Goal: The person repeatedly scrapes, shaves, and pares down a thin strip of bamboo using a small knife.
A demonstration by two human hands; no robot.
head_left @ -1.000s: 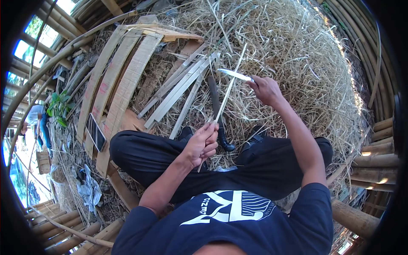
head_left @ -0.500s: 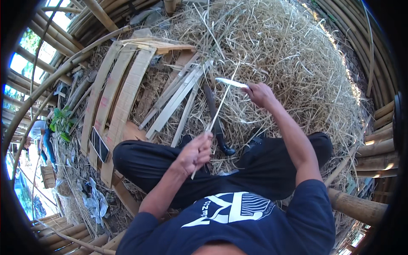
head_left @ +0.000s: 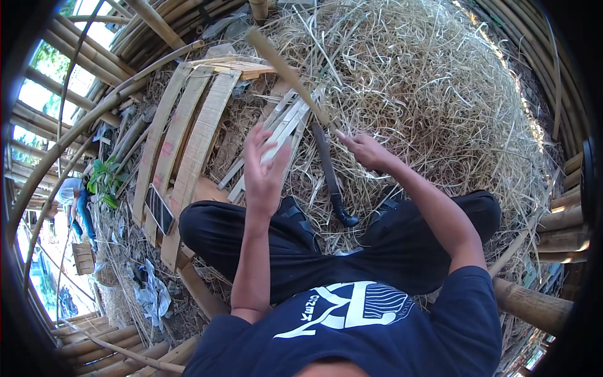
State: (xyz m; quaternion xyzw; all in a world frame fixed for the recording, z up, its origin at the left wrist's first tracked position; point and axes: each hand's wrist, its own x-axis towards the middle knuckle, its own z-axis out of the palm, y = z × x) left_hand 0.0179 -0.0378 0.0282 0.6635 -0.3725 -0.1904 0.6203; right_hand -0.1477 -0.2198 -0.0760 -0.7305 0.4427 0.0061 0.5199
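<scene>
My left hand (head_left: 262, 173) is raised over my left knee, its fingers apart and nothing in them. Farther right, over the straw, my right hand (head_left: 366, 152) is closed at the near end of a thin bamboo strip (head_left: 292, 76). The strip slants up and away to the left, slightly blurred, its far end looking wider. A small pale bit shows by the right fingertips; I cannot make out whether it is the knife. Below this hand, a long dark blade with a black handle (head_left: 328, 166) lies on the straw between my feet.
Several pale split slats (head_left: 286, 135) lie beyond my left hand. Flattened cardboard strips (head_left: 204, 129) and a phone (head_left: 159, 210) are at left. Bamboo shavings (head_left: 427, 94) heap up ahead and right. Bamboo poles (head_left: 534, 306) border the place; another person (head_left: 72, 195) bends far left.
My left hand has let go of the bamboo strip and risen, its fingers spreading. The strip now slants left from my right hand. The white knife blade no longer shows plainly.
</scene>
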